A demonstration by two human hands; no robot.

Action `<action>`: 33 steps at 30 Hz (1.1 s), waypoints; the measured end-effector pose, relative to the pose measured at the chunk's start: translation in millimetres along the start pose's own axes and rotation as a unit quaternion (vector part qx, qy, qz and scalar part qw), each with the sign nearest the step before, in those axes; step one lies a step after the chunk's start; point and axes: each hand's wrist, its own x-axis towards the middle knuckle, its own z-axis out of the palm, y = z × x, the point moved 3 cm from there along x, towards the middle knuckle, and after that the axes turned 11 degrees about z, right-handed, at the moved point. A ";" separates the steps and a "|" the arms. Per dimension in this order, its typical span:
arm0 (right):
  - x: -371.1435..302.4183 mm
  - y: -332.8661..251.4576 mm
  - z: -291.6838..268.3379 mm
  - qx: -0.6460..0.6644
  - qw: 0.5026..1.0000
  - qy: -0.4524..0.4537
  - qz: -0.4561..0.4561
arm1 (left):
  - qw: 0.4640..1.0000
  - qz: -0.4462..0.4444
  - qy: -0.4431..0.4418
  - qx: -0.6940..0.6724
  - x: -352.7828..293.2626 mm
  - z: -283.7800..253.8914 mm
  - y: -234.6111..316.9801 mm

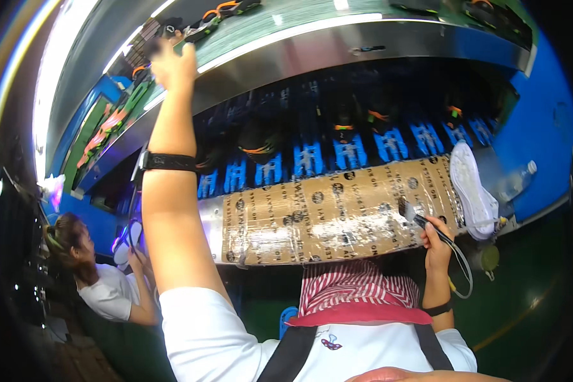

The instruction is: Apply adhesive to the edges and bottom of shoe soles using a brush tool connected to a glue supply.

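Observation:
My right hand (437,245) is closed around the black handle of a brush (420,219) with dark bristles and a thin pale tube trailing from it. The brush is over the right part of a cardboard-covered work surface (280,223), which is shiny with clear film. My left arm stretches up to the far left, where my left hand (175,67) is at the edge of a green conveyor belt (305,32). Its fingers are blurred beside a dark shape, and whether they grip it is unclear. Dark shoe uppers with orange trim (226,11) lie on the belt nearby.
A white shoe sole (471,191) lies at the surface's right end, beside a clear plastic bottle (521,181). Behind the surface stand several blue holders (309,159), with dark shoes above some. A metal ledge (363,48) borders the belt. Another person (111,280) works at the left.

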 end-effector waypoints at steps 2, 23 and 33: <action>3.9 0.7 8.3 -0.001 1.000 -0.003 0.014 | 0.991 -0.089 -0.086 0.060 12.3 3.1 -55.3; 38.9 4.8 117.7 -0.085 0.990 -0.094 0.060 | 0.960 -0.074 -0.111 0.245 40.1 -3.4 -359.5; 24.5 -19.0 85.2 -0.020 0.999 -0.046 0.012 | 0.910 -0.161 0.039 -0.380 -53.4 -67.9 -252.9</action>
